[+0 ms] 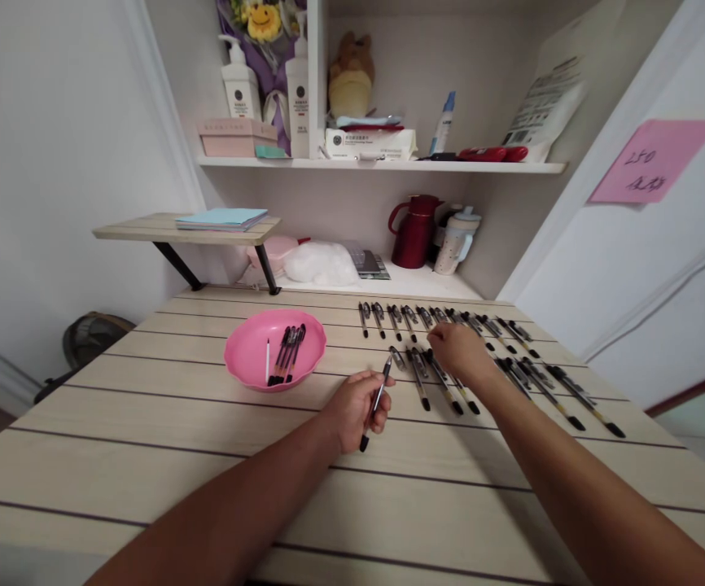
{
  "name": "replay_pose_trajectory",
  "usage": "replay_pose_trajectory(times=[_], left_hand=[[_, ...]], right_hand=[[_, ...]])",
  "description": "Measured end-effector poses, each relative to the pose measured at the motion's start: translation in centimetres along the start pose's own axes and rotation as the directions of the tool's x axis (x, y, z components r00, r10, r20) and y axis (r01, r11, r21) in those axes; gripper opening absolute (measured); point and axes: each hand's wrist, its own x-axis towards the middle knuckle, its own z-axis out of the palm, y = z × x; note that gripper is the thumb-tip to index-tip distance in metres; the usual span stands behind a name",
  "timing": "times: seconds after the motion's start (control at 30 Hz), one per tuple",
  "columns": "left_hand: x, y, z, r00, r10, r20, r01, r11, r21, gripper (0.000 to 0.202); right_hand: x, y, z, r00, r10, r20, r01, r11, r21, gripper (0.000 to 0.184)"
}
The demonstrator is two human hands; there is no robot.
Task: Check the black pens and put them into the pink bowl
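Observation:
My left hand (351, 408) is closed around a pen (379, 395), its bare tip pointing up and away and its black end down toward me. A loose pen cap (396, 358) lies just beyond that tip. Over the rows of pens, my right hand (457, 350) has its fingers pinched together; whatever is between them is hidden. Clear-barrelled pens (418, 381) with black ends lie in two rows on the slatted table (304, 488), many with caps beside them. Left of my hands, a pink bowl (238, 348) holds several dark pens (291, 355) and a white stick-like piece (268, 362).
A small raised stand (145, 228) with blue paper (223, 218) is at the back left. Behind the table are a white plastic bag (321, 264), a red jug (414, 232) and a pale tumbler (455, 242). A loaded shelf (377, 165) hangs above.

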Motion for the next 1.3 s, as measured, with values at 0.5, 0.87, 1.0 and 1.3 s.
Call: replay_pose_trajectory(times=[0.5,0.87,1.0,1.3], left_hand=[[-0.2,0.1,0.2,1.000,0.016,-0.014,-0.016,1.000,0.012,0.026],[0.0,-0.1,0.1,1.000,0.008,0.003,-0.008,1.000,0.008,0.025],[0.0,-0.4,0.1,0.998,0.034,0.047,-0.035,0.999,0.025,0.029],[0.0,-0.8,0.3,0.992,0.067,0.104,-0.074,0.995,0.064,0.025]], right_hand=[[-7.8,-1.1,2.1,0.988,-0.062,0.139,0.088,0.979,-0.186,0.038],[-7.1,1.1,1.7,0.997,-0.047,0.054,0.049,0.998,-0.033,0.021],[-7.2,-0.6,1.7,0.991,-0.087,0.100,0.021,0.849,0.528,0.032],[-7.3,-4.5,2.9,0.975,0.076,0.210,-0.220,0.169,0.961,0.037]])
